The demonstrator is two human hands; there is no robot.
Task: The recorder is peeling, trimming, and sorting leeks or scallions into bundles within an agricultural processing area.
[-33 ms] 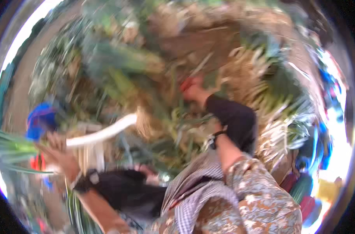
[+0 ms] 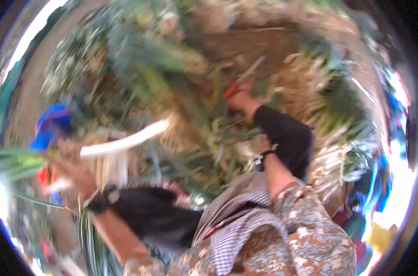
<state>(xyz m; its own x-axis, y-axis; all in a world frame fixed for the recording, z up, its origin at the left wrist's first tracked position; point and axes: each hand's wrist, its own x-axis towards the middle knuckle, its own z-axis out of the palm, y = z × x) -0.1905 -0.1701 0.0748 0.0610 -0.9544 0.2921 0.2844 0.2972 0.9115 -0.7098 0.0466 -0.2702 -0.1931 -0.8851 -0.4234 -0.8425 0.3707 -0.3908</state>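
A leek [image 2: 126, 141] is held out to the left in my left hand [image 2: 75, 168]. My fingers close round it, with its long white shaft reaching right and its green leaves [image 2: 16, 161] spreading to the left edge. A dark band circles that wrist. My right hand [image 2: 265, 143] is low beside my bent right knee, close to loose green leaves and stalks. Blur hides its fingers, so whether it holds anything does not show. Between my legs lies a heap of leeks [image 2: 181, 131] with pale roots.
More leeks [image 2: 305, 83] lie bundled at the right, roots facing inward. Others pile up at the upper left [image 2: 75, 69]. My right foot [image 2: 238, 94], in red footwear, rests ahead among leaves. A blue object [image 2: 52, 126] stands behind my left hand. Brown ground [image 2: 241, 43] shows farther off.
The whole view has shifted slightly, so the heaps and my right leg appear farther right. My left hand keeps its hold on the leek, whose white end sits a little higher.
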